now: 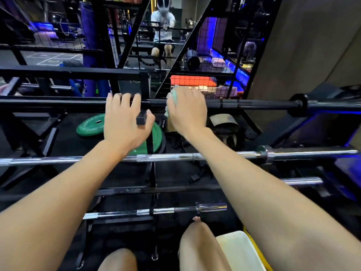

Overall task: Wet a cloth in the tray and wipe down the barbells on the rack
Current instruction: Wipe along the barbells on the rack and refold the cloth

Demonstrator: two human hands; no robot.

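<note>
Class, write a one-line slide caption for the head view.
Right hand wipes black barbell with green cloth; left hand steadies it.

left hand [125, 118] grips black barbell [244, 104] | right hand [187, 110] presses cloth [174, 97] (pale green)

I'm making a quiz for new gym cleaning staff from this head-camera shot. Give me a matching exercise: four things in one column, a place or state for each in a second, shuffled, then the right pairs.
Things:
1. cloth
2. left hand
3. green weight plate
4. white tray

Places or states:
A. lying flat on the dark shelf under the black barbell
B. at the bottom of the view, beside the person's knee
C. fingers hooked over the black barbell, no cloth in it
D. pressed on the black barbell under the right hand

Pairs: 1-D, 2-C, 3-A, 4-B
</note>
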